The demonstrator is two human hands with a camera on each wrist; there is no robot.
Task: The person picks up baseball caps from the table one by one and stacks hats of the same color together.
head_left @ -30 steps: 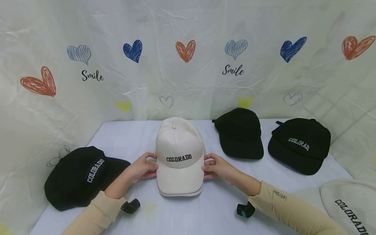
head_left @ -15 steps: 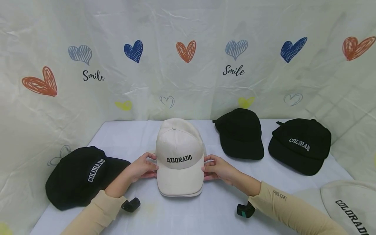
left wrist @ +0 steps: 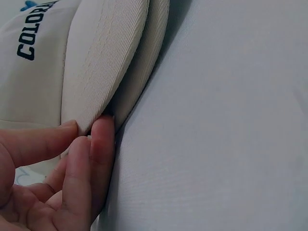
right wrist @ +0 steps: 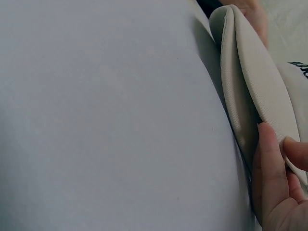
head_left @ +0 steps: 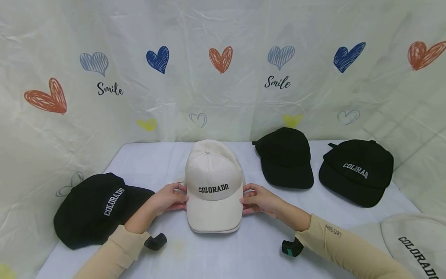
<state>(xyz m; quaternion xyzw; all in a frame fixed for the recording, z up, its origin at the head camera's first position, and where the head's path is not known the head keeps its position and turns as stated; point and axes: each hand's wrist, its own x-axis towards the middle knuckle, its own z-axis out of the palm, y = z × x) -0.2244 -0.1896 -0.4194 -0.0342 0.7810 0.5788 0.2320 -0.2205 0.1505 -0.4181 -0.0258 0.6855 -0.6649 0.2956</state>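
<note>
Two off-white baseball caps stand nested in the middle of the table in the head view. The upper cap (head_left: 214, 213) bears COLORADO lettering, its brim toward me. Beneath it the lower cap's brim (left wrist: 153, 53) shows as a second edge in the left wrist view, against the white cloth. My left hand (head_left: 170, 199) pinches the upper brim's left side, thumb on top and fingertips in the gap between the brims. On the opposite side my right hand (head_left: 260, 199) pinches that brim likewise; its fingers (right wrist: 269, 149) reach into the gap. The lower cap's crown is mostly hidden.
A black COLORADO cap (head_left: 90, 209) lies left, partly behind my left forearm. Two more black caps, one plain (head_left: 285, 159) and one lettered (head_left: 355, 172), stand at the back right. Another off-white cap (head_left: 414, 244) is cut off at the lower right. A heart-printed curtain (head_left: 223, 97) hangs behind.
Both hands stay in place on the brim. The upper brim covers slightly more of the lower brim's front edge than one second ago.
</note>
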